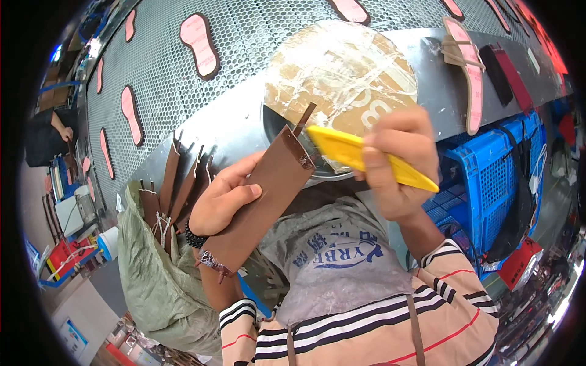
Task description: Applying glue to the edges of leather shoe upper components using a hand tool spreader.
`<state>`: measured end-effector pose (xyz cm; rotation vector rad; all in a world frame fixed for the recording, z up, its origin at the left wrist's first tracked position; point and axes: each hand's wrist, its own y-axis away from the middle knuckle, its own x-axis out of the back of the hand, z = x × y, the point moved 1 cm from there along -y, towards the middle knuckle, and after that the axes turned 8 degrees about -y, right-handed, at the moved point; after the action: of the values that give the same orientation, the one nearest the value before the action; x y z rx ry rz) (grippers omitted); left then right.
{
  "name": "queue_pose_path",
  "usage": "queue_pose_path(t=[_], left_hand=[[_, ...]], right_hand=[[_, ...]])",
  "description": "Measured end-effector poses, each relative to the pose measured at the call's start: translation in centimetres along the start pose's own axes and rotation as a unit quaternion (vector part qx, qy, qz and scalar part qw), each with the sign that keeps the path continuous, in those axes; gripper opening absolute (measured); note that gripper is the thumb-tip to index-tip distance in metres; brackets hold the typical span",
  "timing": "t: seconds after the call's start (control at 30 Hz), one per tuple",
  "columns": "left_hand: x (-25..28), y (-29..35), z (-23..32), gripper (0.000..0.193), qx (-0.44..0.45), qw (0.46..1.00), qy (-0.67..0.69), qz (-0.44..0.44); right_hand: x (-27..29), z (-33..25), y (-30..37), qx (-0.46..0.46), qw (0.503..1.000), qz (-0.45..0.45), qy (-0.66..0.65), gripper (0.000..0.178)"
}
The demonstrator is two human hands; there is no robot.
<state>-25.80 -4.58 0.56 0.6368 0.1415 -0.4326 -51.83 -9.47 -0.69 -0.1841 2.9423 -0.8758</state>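
Note:
My left hand (227,196) grips a wide brown leather-like strap piece (268,204) by its side, thumb on top. The piece is tilted, and a narrow tab (304,119) sticks out at its upper end. My right hand (400,161) closes round a yellow-handled brush (345,149). The brush's head is beside the strap's upper end; whether they touch I cannot tell. Behind both is a round cardboard sheet (339,67) smeared with white, lying over a dark pan (274,125).
Pink insoles with dark edges (199,46) are spread over the mesh belt (244,36). A green sack (162,293) at left stands by more brown pieces (171,174). Blue crates (491,189) are at right. A bound pair of soles (467,73) lies on the metal ledge (421,67).

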Motion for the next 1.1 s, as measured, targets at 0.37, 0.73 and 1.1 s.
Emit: queue_pose_path(t=[0.37, 0.73, 1.1], left_hand=[[-0.8, -3.6, 5.1, 0.06, -0.07, 0.978, -0.039, 0.192], [-13.4, -41.4, 22.4, 0.022, -0.404, 0.746, -0.519, -0.101], [-4.4, -24.1, 20.5, 0.042, -0.405, 0.67, -0.621, 0.045]], right_hand=[[4.9, -0.5, 1.0, -0.035, 0.988, 0.124, 0.081, 0.013], [13.1, -2.7, 3.0, -0.03, 0.954, 0.222, 0.2, 0.005], [11.9, -1.8, 3.5, -0.06, 0.968, 0.215, 0.115, 0.004]])
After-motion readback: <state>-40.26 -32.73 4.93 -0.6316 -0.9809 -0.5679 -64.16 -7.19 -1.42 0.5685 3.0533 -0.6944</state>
